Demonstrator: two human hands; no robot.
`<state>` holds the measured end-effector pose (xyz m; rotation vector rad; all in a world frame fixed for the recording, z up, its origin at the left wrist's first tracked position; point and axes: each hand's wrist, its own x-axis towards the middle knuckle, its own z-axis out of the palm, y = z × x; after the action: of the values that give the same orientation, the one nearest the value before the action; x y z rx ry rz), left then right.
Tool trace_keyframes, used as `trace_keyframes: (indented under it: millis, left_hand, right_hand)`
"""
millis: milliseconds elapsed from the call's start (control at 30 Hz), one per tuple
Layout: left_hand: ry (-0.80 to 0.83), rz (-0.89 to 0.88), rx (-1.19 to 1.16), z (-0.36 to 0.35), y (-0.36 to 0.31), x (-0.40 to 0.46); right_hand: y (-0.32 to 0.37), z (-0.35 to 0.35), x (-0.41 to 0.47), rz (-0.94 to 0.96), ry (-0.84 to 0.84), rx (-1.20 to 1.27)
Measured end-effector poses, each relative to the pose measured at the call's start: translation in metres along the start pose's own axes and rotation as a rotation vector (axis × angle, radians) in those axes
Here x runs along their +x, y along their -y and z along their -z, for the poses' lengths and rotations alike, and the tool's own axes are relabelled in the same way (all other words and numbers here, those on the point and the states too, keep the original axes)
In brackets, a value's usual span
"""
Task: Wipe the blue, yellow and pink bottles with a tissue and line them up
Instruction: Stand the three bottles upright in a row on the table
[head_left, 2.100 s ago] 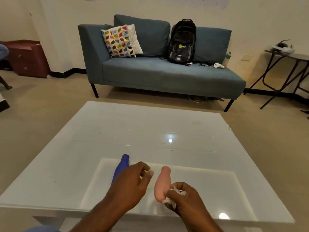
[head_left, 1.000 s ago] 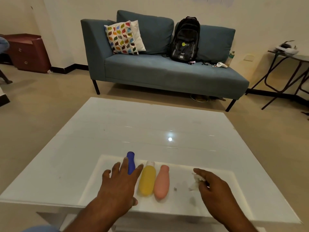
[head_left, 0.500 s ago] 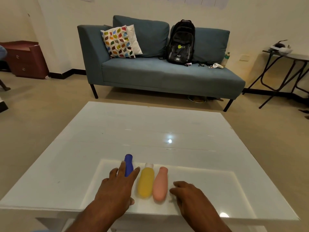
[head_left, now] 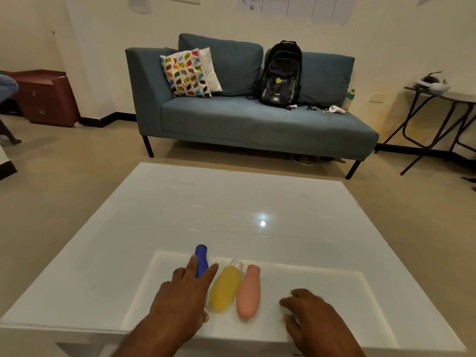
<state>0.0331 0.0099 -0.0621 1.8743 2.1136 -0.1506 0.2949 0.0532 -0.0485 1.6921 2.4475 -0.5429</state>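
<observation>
White glossy table [head_left: 154, 253], sofa [head_left: 257, 124] and backpack [head_left: 282, 73] behind. Blue [head_left: 201, 258], yellow [head_left: 224, 289], pink [head_left: 248, 295] bottles lying side by side near front edge, caps pointing away. Left hand [head_left: 184, 297] flat, fingers spread, over blue bottle, just beside yellow. Right hand [head_left: 311, 315] palm down on table right of pink, apart from it, fingers loosely curled; tissue gone from view since a second ago, likely under that hand, cannot tell. Two seconds back pink was being wiped; now all three down in row. Probably final straightening, task near done.
</observation>
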Motion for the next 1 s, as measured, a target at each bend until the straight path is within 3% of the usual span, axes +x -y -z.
trace_keyframes:
  millis: [400, 800, 1000]
  left_hand:
    - [-0.002, -0.043, -0.052, -0.001, 0.0, 0.001]
    - [0.007, -0.091, -0.073, -0.005, 0.0, 0.01]
    - [0.016, -0.093, -0.084, -0.004, -0.002, 0.009]
  right_hand:
    - [0.001, 0.0, -0.003, 0.037, -0.152, 0.074]
    - [0.051, 0.001, 0.003, 0.282, 0.001, 0.007]
    - [0.054, 0.001, 0.017, 0.233, 0.061, 0.061]
